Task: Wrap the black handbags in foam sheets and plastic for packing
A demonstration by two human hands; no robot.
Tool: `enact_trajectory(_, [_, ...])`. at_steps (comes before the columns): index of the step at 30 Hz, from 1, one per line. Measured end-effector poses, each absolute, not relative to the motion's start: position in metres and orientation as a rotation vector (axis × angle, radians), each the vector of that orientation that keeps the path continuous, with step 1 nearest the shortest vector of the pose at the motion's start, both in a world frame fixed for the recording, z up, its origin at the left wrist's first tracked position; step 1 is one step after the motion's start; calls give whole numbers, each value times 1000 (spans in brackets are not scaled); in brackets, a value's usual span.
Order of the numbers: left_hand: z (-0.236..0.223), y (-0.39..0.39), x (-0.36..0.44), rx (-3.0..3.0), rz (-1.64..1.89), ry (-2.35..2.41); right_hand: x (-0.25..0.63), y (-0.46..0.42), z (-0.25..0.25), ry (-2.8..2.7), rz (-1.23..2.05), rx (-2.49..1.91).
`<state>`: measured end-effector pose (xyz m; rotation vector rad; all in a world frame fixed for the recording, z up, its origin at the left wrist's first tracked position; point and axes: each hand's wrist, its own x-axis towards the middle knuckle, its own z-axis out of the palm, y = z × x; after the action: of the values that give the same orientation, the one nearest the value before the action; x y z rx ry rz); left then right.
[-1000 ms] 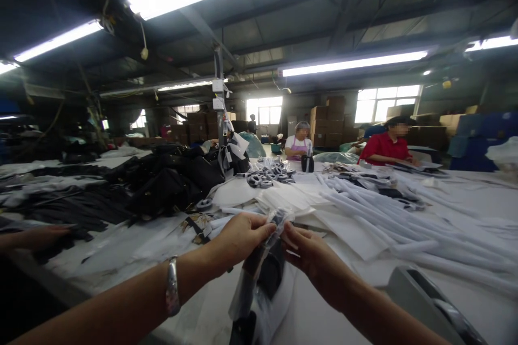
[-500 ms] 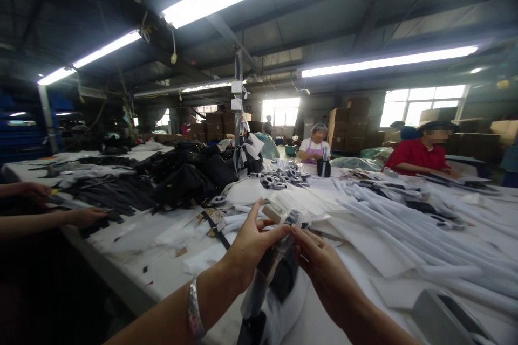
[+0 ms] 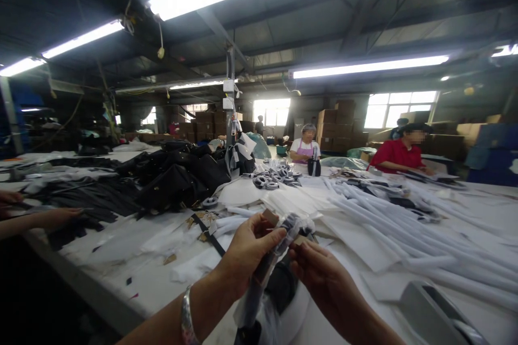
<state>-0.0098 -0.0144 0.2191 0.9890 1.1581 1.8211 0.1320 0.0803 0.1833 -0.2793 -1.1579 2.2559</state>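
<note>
My left hand (image 3: 246, 245) is closed round a dark strap (image 3: 263, 269) wrapped in clear plastic, its thumb pressing on the top. A brown card piece (image 3: 270, 217) sticks out beside the left fingertips. My right hand (image 3: 319, 267) pinches another small brown card piece (image 3: 300, 240) against the strap's wrapped upper end. Whether the two brown parts are one card passing behind the strap, I cannot tell. Below the hands, the strap hangs over a black rounded thing (image 3: 282, 284) and white wrapping, partly hidden by my wrists.
Black bags (image 3: 178, 178) are heaped at the left, near another person's hands (image 3: 60, 218). Long white tubes (image 3: 376, 215) and white sheets cover the right side. A grey device (image 3: 435, 312) stands at the lower right. Two people sit across the table; grey rings (image 3: 267, 180) lie mid-table.
The view has turned a little to the right. My left fingers have folded in from a raised pose, and the brown card now shows at my right fingertips.
</note>
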Motion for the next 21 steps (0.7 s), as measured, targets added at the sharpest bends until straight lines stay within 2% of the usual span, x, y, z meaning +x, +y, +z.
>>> enact_trajectory(13, [216,-8,-3,1158,1906,1365,112,76,181,-1430,1749,-486])
enact_trajectory(21, [219,-12,2,1240,1909,1498,108,72,177,-1481,1559,-545])
